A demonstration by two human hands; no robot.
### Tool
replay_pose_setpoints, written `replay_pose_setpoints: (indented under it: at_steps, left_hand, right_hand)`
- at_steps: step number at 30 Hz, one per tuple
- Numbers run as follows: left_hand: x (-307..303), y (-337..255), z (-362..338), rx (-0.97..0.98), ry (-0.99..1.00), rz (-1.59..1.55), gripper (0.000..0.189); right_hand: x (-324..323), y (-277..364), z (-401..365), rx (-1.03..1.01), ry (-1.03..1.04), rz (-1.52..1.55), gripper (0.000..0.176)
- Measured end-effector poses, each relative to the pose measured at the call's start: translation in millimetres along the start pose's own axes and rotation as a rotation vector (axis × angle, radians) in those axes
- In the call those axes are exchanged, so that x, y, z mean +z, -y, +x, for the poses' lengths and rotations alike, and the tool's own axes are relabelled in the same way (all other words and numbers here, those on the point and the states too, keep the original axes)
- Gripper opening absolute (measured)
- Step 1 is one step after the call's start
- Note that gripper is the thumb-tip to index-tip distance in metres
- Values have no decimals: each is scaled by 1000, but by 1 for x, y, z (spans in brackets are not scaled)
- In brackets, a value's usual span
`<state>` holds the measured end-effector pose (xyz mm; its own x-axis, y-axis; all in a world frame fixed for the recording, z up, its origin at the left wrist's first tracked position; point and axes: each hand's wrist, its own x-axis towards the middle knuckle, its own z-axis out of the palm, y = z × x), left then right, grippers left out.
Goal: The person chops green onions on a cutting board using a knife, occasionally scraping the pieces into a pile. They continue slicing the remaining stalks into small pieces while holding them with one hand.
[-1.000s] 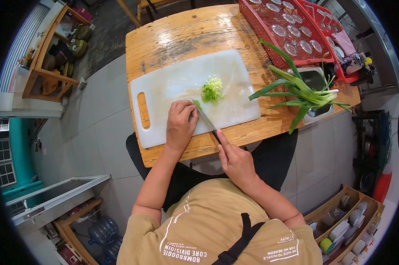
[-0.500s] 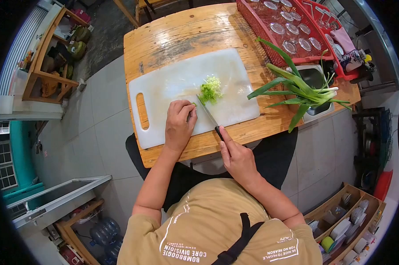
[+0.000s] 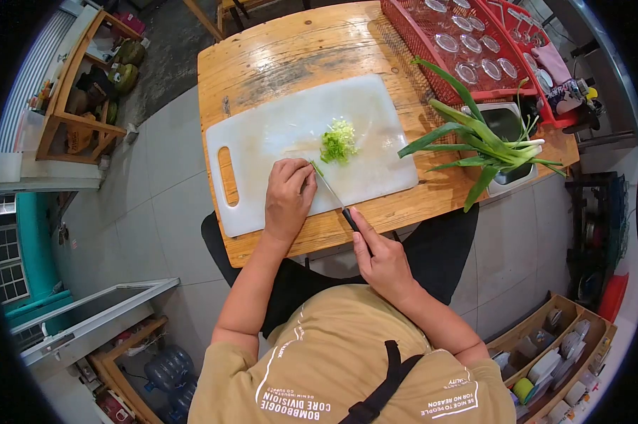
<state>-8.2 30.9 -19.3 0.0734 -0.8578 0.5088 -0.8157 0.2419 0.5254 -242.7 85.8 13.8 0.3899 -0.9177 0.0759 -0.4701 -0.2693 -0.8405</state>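
A white cutting board [image 3: 262,134] lies on the wooden table, with a small pile of chopped green onion [image 3: 339,140] right of its middle. My left hand [image 3: 289,198] rests on the board's near part, fingers bent together around a short green piece that mostly hides under the fingertips. My right hand [image 3: 381,256] is wrapped round the black handle of a knife [image 3: 337,196]. The blade points up and left, its tip beside my left fingertips, with bits of green on it. Whole green onions [image 3: 492,145] lie to the right over a metal container.
Red crates [image 3: 452,53] with upturned glasses stand at the table's back right. The metal container [image 3: 510,182] sits at the right table edge [image 3: 570,152]. Below right is a wooden rack [image 3: 552,311] of dishes; a wooden shelf [image 3: 54,116] stands far left.
The knife tip has shifted slightly left, closer to my left fingertips. The rest looks nearly the same, with the board and onions slightly shifted in view.
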Motion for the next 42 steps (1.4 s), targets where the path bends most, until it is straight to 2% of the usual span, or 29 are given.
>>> replay_pose_setpoints:
  at_steps: [8, 13, 17, 23, 29, 34, 42]
  left_hand:
    - [0, 1, 0, -23, 12, -27, 14]
    - [1, 0, 2, -7, 13, -26, 14]
    - [0, 2, 1, -14, 3, -28, 15]
    - [2, 3, -2, -19, -14, -8, 14]
    - [-1, 3, -2, -19, -6, 21, 18]
    - [1, 3, -2, -22, -15, 5, 16]
    - [-1, 1, -1, -65, -15, 14, 14]
  right_hand:
    - [-4, 3, 6, 44, 59, -79, 52]
    - [5, 5, 14, -47, 9, -166, 53]
    - [1, 1, 2, -45, 46, -243, 55]
    - [12, -7, 9, -157, -56, -279, 56]
    - [0, -9, 3, -86, -29, -252, 56]
    - [-5, -8, 2, 14, -41, -96, 54]
    - [-5, 1, -2, 18, 42, -122, 54]
